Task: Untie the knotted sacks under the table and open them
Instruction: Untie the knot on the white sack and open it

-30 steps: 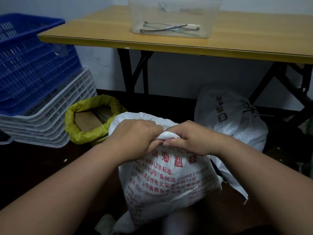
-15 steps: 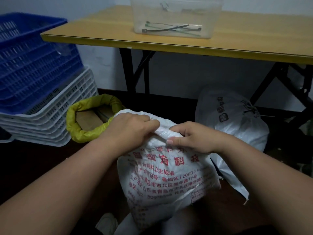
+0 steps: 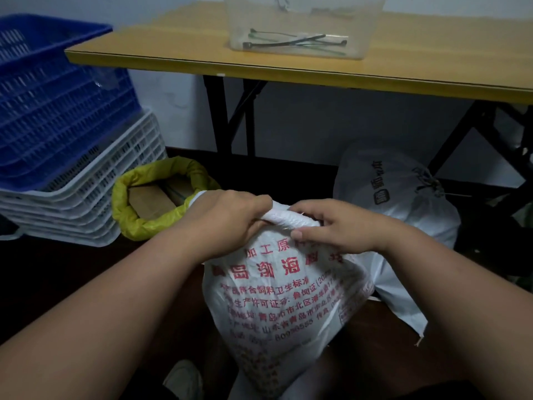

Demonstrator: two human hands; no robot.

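The white sack (image 3: 288,295) with red print stands on the floor in front of the table (image 3: 302,67), pulled out from beneath it so both hands can work its top at close reach. The left hand (image 3: 230,223) curls its fingers over the rolled rim of the sack's mouth, and the right hand (image 3: 334,226) pinches the same rim between thumb and fingers just beside it. Holding the rim at 2 close points likely lets the person roll or pull the fabric apart evenly, so I judge this sack to be past its knot and in the opening step.

Left of the white sack, the yellow sack (image 3: 161,215) sits with its mouth rolled down wide, showing brown blocks inside; the rolled edge keeps it open unaided. Right of the white sack and under the table, a second white sack (image 3: 395,197) is tied at the neck with a dark cord, so it seems to wait its turn.

Further left of the white sack, a blue crate (image 3: 57,105) rests on stacked white crates (image 3: 95,197). On the table, a clear tub (image 3: 300,27) holds thin ties.
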